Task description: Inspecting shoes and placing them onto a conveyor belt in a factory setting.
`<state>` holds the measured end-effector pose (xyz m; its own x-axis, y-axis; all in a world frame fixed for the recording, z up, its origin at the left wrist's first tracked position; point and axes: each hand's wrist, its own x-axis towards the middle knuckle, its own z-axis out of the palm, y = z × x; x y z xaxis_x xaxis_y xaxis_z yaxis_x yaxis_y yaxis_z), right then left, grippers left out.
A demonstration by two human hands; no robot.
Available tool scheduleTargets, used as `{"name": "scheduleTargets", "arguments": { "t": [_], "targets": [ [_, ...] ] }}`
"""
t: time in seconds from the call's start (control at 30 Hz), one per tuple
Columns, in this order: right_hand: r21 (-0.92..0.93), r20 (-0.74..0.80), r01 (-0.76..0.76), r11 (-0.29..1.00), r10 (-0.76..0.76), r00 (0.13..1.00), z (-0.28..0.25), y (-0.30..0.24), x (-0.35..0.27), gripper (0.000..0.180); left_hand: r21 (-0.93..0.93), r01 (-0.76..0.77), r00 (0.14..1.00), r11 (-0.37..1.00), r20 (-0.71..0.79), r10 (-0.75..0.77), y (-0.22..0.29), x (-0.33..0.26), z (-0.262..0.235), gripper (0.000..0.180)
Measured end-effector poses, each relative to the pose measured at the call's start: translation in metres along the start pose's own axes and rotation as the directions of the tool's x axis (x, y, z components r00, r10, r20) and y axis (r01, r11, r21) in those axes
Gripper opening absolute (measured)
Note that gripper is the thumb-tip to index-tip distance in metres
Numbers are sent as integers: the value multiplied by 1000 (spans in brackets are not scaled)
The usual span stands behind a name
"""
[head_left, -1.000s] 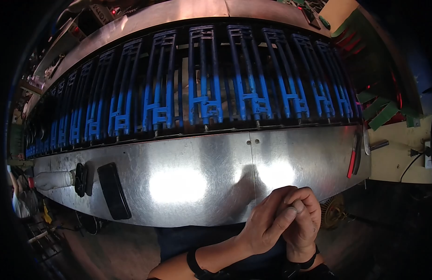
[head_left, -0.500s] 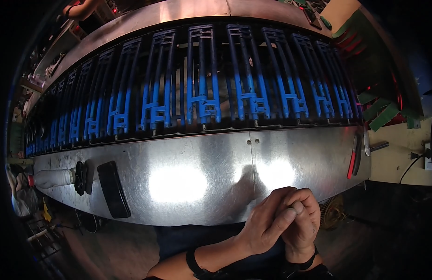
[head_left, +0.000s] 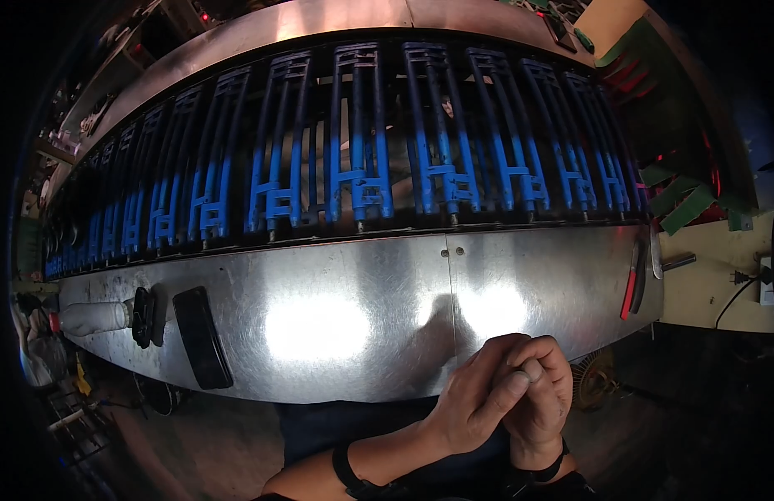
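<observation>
My left hand (head_left: pixel 479 391) and my right hand (head_left: pixel 545 397) are clasped together above the near edge of the metal table (head_left: pixel 387 326). Their fingers are folded over each other, and the thumbs meet on top. No object shows in either hand, though the inside of the clasp is hidden. Beyond the table runs a conveyor with a row of blue slatted frames (head_left: pixel 359 179), dark at their far ends. These frames stand apart from my hands.
A black phone (head_left: pixel 203 338) lies on the table's left part. Beside it are a black folded item (head_left: pixel 142 317) and a clear bottle (head_left: pixel 94 318) with a red cap. A red-handled tool (head_left: pixel 628 292) lies at the right end, near green strips (head_left: pixel 687 204).
The blue frames have shifted slightly to the left along the conveyor. Another person's arm at the far upper left has gone from view. My hands have stayed clasped in place.
</observation>
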<state>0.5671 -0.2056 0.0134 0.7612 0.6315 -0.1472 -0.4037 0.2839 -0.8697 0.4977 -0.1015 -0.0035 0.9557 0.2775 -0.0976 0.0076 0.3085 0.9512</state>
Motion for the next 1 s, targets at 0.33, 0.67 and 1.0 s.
{"name": "scheduleTargets", "arguments": {
  "t": [0.33,0.67,1.0],
  "targets": [
    [-3,-16,-17,1000,17,1000,-3,-2,1,18,-11,-2,1000,1000,-6,2,-2,3,4,56],
    [-7,-12,-14,1000,14,1000,-8,-2,2,18,-24,11,1000,1000,-3,-11,-2,5,6,55],
    [-4,-11,-8,1000,8,1000,-12,-3,3,19,20,-89,994,996,-65,90,-5,10,11,47]
  ]
}}
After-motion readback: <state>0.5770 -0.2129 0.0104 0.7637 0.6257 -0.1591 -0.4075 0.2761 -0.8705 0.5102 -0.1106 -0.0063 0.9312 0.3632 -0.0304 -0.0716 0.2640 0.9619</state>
